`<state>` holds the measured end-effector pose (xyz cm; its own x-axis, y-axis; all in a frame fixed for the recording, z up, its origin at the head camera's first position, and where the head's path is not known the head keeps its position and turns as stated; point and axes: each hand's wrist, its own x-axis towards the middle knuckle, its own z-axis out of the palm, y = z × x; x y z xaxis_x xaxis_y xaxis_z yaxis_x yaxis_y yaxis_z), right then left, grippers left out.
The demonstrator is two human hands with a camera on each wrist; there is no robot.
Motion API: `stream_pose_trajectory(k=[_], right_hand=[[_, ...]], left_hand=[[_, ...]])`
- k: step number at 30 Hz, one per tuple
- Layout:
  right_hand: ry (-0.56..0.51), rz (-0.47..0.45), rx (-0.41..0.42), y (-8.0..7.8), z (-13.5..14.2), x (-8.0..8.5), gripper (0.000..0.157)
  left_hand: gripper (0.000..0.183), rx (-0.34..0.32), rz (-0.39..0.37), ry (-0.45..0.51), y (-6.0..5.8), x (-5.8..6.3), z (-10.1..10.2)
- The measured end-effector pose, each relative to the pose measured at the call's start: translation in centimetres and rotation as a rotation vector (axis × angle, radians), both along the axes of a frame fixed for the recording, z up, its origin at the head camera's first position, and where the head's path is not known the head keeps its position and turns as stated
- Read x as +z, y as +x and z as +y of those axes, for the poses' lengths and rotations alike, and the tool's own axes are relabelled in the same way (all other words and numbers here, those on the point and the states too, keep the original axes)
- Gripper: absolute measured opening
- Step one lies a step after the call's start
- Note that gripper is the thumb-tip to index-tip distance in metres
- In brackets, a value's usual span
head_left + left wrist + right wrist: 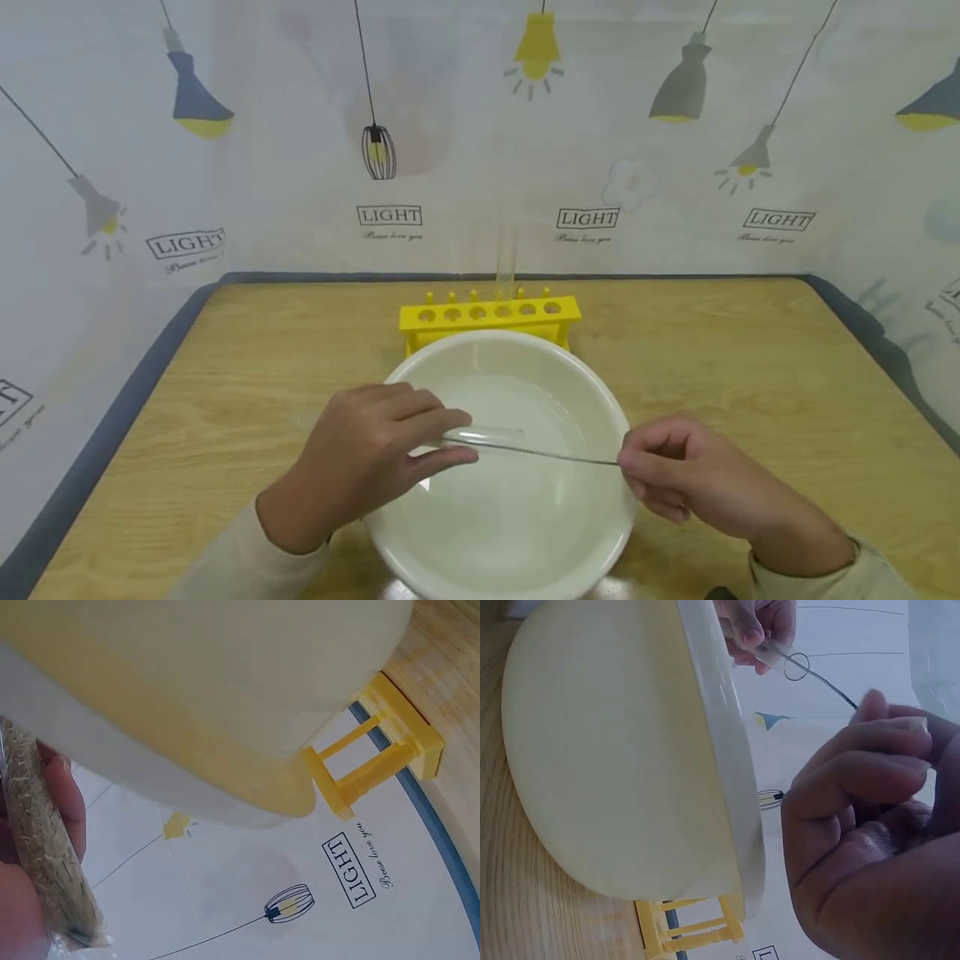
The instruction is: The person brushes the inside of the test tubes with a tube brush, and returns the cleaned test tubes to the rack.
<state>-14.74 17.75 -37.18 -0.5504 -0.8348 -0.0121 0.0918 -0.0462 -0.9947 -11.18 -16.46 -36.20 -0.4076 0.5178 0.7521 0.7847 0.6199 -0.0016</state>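
rack [489,315] behind basin [420,557], on table [750,358]

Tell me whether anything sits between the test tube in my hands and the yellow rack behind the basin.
Only the basin's far rim lies between the test tube and the yellow rack; one tube already stands there.

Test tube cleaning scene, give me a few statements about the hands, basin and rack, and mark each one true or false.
1. The left hand holds a test tube over the white basin. True.
2. The right hand is empty. False: it pinches the brush's wire handle.
3. The yellow rack stands behind the basin. True.
4. The rack holds no tubes. False: one clear tube stands in it.
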Motion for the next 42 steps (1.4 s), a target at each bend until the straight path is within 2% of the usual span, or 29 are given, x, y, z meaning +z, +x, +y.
stream_pose_trajectory(k=[7,10,14,18,22,27,29,32,39,42], right_hand=[[0.051,0.096,0.028,0.1,0.0,0.4,0.022],[0.015,0.042,0.049,0.2,0.0,0.1,0.021],[-0.077,-0.078,0.086,0.1,0.0,-0.4,0.03],[-0.171,-0.13,0.143,-0.2,-0.1,-0.7,0.037],[-0.223,-0.137,0.198,-0.5,0.0,-0.9,0.037],[-0.209,-0.112,0.236,-0.6,0.4,-1.0,0.028],[-0.191,-0.076,0.245,-0.6,0.5,-0.9,0.024],[-0.105,0.004,0.205,-0.4,0.5,-0.7,0.022],[0.157,0.348,0.043,0.2,0.9,-0.1,0.022],[0.203,0.519,-0.013,0.2,0.9,0.1,0.021]], left_hand=[[0.025,0.003,0.016,-0.008,0.0,0.2,-0.1],[0.026,-0.002,0.02,-0.011,0.0,0.1,0.0],[0.028,0.0,0.028,-0.016,0.0,0.0,0.3],[0.028,0.005,0.033,-0.015,0.0,0.1,0.4],[0.027,0.002,0.021,-0.015,0.0,0.0,0.3],[0.025,0.006,0.002,-0.026,0.1,-0.1,0.0],[0.026,0.007,0.001,-0.03,0.1,0.0,-0.1],[0.029,0.008,0.005,-0.037,0.2,0.1,-0.2],[0.031,0.002,0.011,-0.064,0.0,-0.1,-0.3],[0.03,0.001,0.009,-0.068,-0.1,-0.1,-0.3]])
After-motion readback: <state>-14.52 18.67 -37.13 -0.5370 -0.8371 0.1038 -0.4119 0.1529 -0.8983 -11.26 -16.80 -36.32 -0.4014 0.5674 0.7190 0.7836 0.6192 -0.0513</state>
